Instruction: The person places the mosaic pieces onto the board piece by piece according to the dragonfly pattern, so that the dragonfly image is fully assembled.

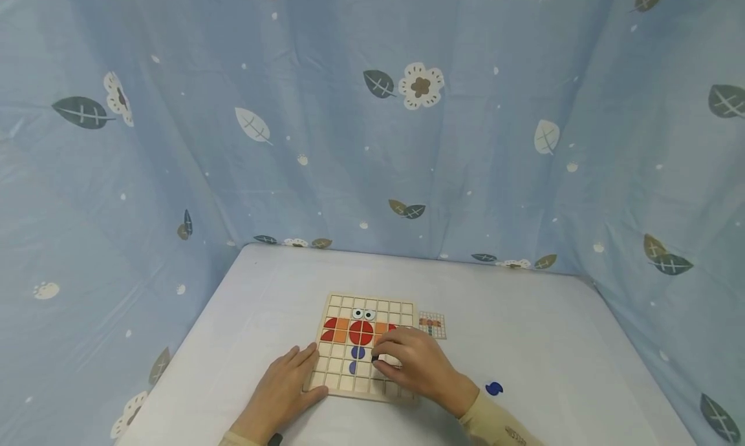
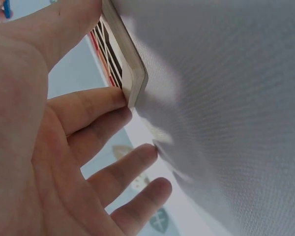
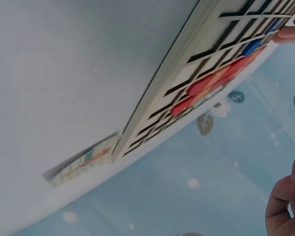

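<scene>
A square wooden grid board (image 1: 343, 384) lies on the table. Two eye tiles (image 1: 363, 314), a red circle of tiles (image 1: 361, 333), orange tiles (image 1: 341, 330), red rounded tiles (image 1: 328, 330) and blue curved tiles (image 1: 357, 353) sit in its cells. My right hand (image 1: 416, 362) pinches a small tile (image 1: 375, 357) between thumb and fingers over the board; it looks dark here and blue (image 2: 8, 9) in the left wrist view. My left hand (image 1: 285, 384) touches the board's near-left corner, thumb along the near edge and extended fingers at the left side.
A small pattern card (image 1: 432, 325) lies just right of the board, showing a similar coloured figure on a grid. Loose blue pieces (image 1: 494, 388) lie on the white table (image 1: 524, 329) beside my right forearm. Blue patterned curtains (image 1: 326, 142) enclose the table's back and sides.
</scene>
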Available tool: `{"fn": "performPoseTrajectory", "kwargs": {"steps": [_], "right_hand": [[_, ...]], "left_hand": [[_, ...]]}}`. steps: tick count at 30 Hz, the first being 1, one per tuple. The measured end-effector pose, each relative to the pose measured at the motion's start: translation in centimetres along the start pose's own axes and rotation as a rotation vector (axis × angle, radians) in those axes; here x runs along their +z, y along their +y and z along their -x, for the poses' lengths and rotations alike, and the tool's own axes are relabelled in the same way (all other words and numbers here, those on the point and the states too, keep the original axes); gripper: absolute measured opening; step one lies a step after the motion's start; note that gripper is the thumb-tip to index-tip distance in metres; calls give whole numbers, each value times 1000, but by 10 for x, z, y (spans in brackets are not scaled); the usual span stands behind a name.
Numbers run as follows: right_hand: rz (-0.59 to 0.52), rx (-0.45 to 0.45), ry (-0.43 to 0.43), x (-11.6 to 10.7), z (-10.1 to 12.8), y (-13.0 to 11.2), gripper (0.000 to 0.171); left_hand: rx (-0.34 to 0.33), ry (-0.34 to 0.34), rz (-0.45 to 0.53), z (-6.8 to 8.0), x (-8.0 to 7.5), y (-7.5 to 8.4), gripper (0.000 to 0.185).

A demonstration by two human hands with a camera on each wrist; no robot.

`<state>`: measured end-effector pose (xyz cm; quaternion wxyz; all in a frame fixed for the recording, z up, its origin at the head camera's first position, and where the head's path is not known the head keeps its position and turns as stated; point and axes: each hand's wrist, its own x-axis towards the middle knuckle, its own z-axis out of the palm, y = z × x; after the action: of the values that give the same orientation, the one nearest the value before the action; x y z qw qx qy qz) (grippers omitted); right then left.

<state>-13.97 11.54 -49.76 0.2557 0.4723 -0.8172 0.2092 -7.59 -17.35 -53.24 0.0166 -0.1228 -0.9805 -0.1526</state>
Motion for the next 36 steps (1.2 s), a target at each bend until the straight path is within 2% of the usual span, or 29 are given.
{"fn": "performPoseTrajectory", "kwargs": {"steps": [10,21,29,36], "right_hand": [[-20,17,-62,21,-6,6,16],[-19,90,-244,35,-10,1,12],[-10,102,-337,39,-16,-4,10],[-20,158,-437,42,-23,-8,6]], "left_hand": [[7,8,5,1,-1,0,75],[16,12,17,2,-1,-1,74],[19,17,27,2,-3,-1,74],[21,25,19,1,-2,-2,74]]}}
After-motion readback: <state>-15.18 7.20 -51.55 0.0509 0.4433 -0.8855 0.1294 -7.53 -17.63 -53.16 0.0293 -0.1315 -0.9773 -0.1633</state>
